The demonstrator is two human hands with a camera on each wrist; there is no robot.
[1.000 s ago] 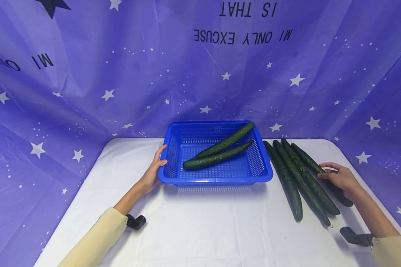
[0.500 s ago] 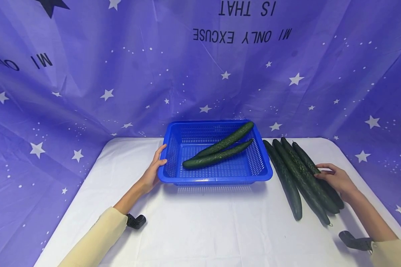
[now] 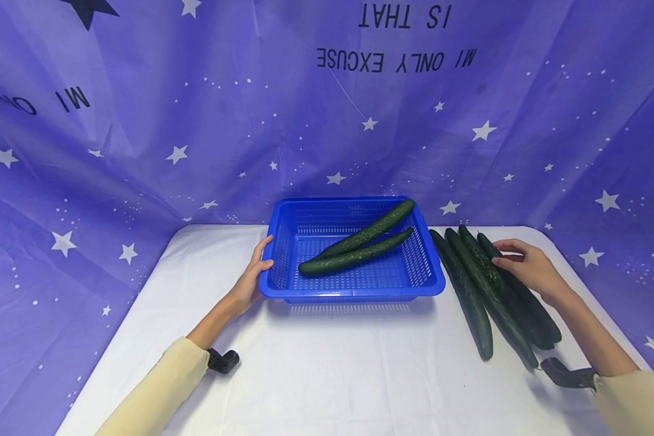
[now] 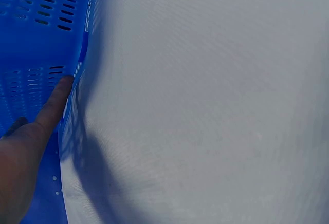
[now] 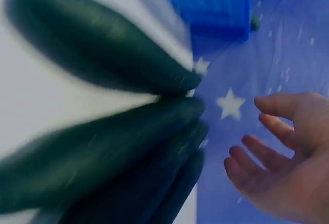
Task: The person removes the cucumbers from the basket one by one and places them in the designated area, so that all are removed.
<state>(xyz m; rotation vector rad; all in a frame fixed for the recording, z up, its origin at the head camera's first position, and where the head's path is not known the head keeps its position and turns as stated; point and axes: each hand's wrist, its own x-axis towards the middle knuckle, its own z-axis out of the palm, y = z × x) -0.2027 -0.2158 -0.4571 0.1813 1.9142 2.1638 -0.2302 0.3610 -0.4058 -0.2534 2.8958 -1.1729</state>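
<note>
A blue plastic basket (image 3: 354,294) stands at the table's far edge in the head view, with two dark green cucumbers (image 3: 370,233) lying slantwise inside. My left hand (image 3: 247,281) holds its left rim, the thumb at the edge; the left wrist view shows the thumb (image 4: 55,100) against the basket's side. Several more cucumbers (image 3: 471,303) lie side by side to the basket's right. Above the far part of the rightmost ones is my right hand (image 3: 531,269), thumb and fingers apart. In the right wrist view these fingers (image 5: 280,106) are loosely bent with nothing between them.
A white cloth (image 3: 332,375) covers the table. Behind and on both sides hangs a purple star-patterned curtain (image 3: 223,121), close to the basket's back rim. Each wrist carries a black camera mount (image 3: 567,373).
The rightmost cucumber has shifted left against its neighbours. My right hand has moved left and farther from me, off that cucumber's middle. The left hand and the basket have stayed in place.
</note>
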